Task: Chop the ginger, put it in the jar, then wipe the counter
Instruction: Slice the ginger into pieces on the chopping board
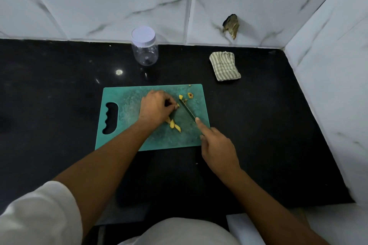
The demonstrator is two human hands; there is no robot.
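Observation:
A teal cutting board [129,105] lies on the black counter [258,125]. My left hand [156,107] pinches a small piece of ginger [176,106] against the board. My right hand [217,149] grips a knife [188,111], index finger stretched along its spine, the blade angled toward the pinched piece. Cut ginger slices [175,125] lie just below my left hand. A few smaller bits [180,97] sit near the board's far right corner. A clear plastic jar [144,47] with a white lid stands closed at the back by the wall.
A folded striped cloth [224,65] lies on the counter behind the board on the right. White marble tile walls [328,65] close off the back and right side. A dark broken spot [231,25] marks the back wall.

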